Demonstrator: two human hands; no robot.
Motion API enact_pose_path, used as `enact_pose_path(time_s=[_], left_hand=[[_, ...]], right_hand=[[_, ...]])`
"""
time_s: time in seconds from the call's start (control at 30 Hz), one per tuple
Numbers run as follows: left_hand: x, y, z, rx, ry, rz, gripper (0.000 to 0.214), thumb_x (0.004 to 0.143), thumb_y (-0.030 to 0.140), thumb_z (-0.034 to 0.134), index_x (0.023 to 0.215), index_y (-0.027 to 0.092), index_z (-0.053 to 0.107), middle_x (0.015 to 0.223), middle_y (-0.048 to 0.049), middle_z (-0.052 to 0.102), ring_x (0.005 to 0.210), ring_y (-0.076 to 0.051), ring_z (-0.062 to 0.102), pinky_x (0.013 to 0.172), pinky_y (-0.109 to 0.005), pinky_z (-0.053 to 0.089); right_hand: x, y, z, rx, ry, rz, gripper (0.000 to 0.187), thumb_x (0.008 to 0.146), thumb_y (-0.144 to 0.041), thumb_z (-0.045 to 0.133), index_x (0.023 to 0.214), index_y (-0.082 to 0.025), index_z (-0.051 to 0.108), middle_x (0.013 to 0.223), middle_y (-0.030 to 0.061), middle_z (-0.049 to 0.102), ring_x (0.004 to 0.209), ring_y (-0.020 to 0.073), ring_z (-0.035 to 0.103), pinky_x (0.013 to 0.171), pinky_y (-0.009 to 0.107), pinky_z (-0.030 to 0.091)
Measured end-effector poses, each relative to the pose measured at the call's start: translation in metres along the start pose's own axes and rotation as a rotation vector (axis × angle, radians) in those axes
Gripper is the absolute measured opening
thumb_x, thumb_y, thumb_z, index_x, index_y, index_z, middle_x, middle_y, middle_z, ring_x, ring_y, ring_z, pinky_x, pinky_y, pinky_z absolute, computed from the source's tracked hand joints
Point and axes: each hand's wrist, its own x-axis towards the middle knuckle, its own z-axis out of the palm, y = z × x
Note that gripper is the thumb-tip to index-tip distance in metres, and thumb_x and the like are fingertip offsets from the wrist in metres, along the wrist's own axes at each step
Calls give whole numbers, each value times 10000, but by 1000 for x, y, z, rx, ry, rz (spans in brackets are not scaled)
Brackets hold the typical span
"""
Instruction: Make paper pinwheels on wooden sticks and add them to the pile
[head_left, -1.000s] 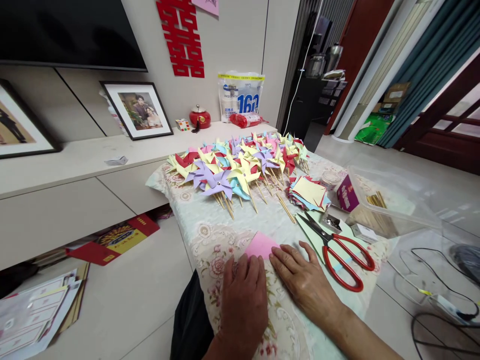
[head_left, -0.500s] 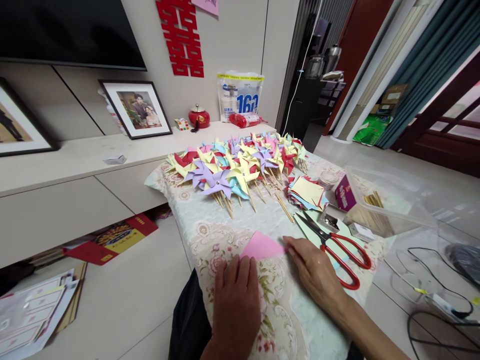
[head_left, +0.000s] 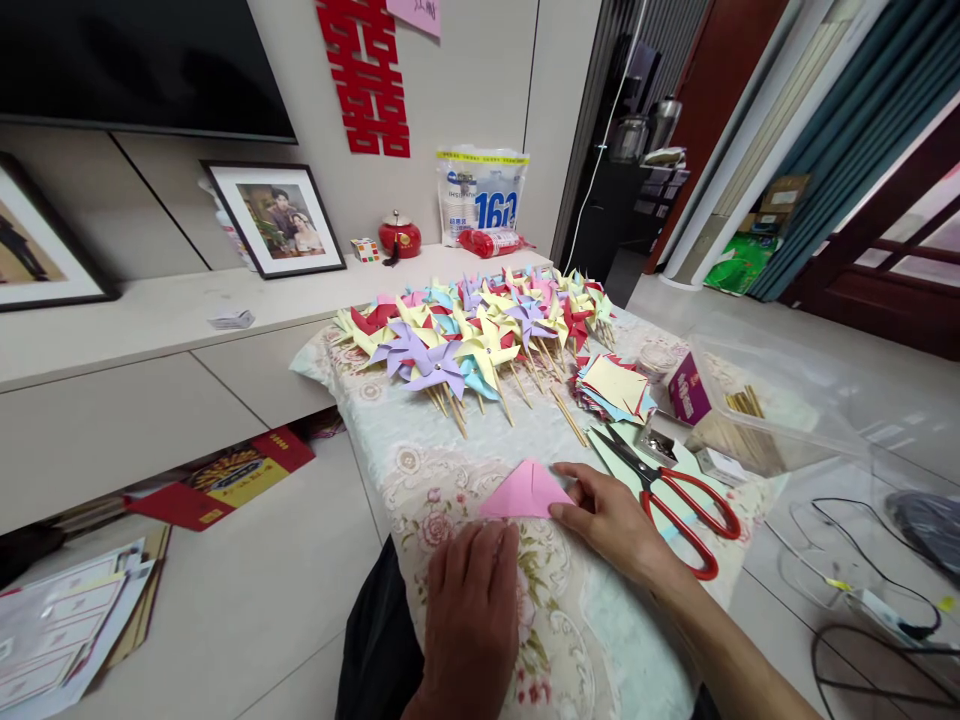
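Note:
A pink sheet of paper (head_left: 525, 492), folded into a triangle with a crease or slit line near its top, lies on the flowered tablecloth (head_left: 409, 490). My right hand (head_left: 626, 525) has its thumb and index finger at the triangle's right corner, gripping it. Just below the paper's lower edge, my left hand (head_left: 474, 600) rests flat on the cloth with fingers stretched out. To the right are scissors (head_left: 649, 478) with red handles, blades pointing away, lying partly over pale green paper (head_left: 611, 455).
Many finished paper pinwheels (head_left: 487, 345) on sticks cover the far side. A stack of coloured paper squares (head_left: 615, 385) sits near a clear plastic box (head_left: 795, 415) holding wooden sticks (head_left: 746, 400). A small white box (head_left: 721, 464) is beside the scissors. Cables (head_left: 847, 620) lie at the right.
My left hand has drawn back off the paper's lower edge. My right hand has shifted and bent its fingers, bringing the thumb onto the corner. More of the pink triangle shows.

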Motion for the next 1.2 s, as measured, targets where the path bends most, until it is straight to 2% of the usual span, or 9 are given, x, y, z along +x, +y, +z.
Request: enact_pose_path(time_s=[0.07, 0.17, 0.33, 0.57, 0.73, 0.87, 1.03, 1.1, 1.2], left_hand=[[0, 4, -5, -187, 47, -53, 341, 887, 20, 506, 1183, 112, 648, 992, -121, 719, 890, -239, 668, 783, -382, 553], [-1, 13, -8, -544, -42, -259, 429, 900, 39, 484, 1291, 177, 592, 1068, -94, 716, 941, -187, 700, 804, -299, 591], [3, 23, 3, -1028, -157, -667, 528, 891, 101, 536, 1395, 257, 530, 1235, -92, 702, 991, -185, 725, 828, -306, 609], [15, 14, 9, -1187, -125, -907, 348, 818, 200, 652, 1164, 216, 689, 1011, -72, 759, 902, -206, 726, 816, -331, 585], [19, 6, 8, -1457, -142, -1079, 308, 763, 187, 698, 1071, 183, 692, 934, -66, 785, 885, -199, 725, 809, -298, 549], [23, 4, 7, -1570, -264, -1099, 307, 716, 205, 733, 1018, 175, 689, 852, -56, 781, 775, -178, 709, 727, -276, 527], [32, 4, 1, -1539, -484, -996, 260, 728, 221, 683, 982, 169, 666, 767, -45, 743, 679, -174, 669, 672, -294, 501], [34, 1, -4, -1376, -537, -869, 234, 756, 180, 614, 982, 178, 676, 789, -45, 722, 695, -186, 664, 682, -318, 508], [33, -4, -13, -971, -482, -609, 305, 755, 70, 509, 949, 195, 709, 994, -88, 692, 905, -240, 666, 812, -400, 524]], right_hand=[[-10, 1, 3, 284, 25, 44, 493, 788, -362, 722, 1224, -147, 643, 670, -46, 521, 593, 136, 481, 567, 267, 342], [-25, -1, 12, 622, 54, 68, 495, 796, -420, 753, 1203, -159, 647, 619, -65, 501, 536, 103, 432, 533, 245, 301], [-43, -12, 29, 873, 127, 102, 574, 733, -416, 834, 1203, -147, 644, 629, -51, 573, 515, 81, 483, 555, 232, 365], [-63, -7, 37, 827, 112, 40, 652, 795, -410, 800, 1357, -210, 535, 709, -47, 587, 548, 103, 565, 595, 257, 457], [-69, 13, 14, 417, 132, -247, 473, 957, -343, 600, 1420, -343, 503, 1255, 85, 607, 1083, 243, 620, 881, 393, 526], [-62, 19, 4, -149, 201, -576, 556, 931, -170, 573, 1448, -356, 481, 1527, 94, 353, 1389, 327, 356, 1081, 533, 388], [-51, 14, 7, -312, 162, -774, 397, 902, -63, 498, 1208, -273, 639, 1432, 94, 409, 1351, 333, 334, 1058, 549, 377], [-49, 12, 8, -293, 140, -790, 292, 897, -56, 496, 1049, -245, 658, 1349, 89, 469, 1315, 326, 360, 1037, 543, 385], [-47, 11, 10, -316, 108, -769, 244, 897, -51, 493, 975, -227, 642, 1290, 93, 518, 1280, 324, 388, 1026, 559, 380]])
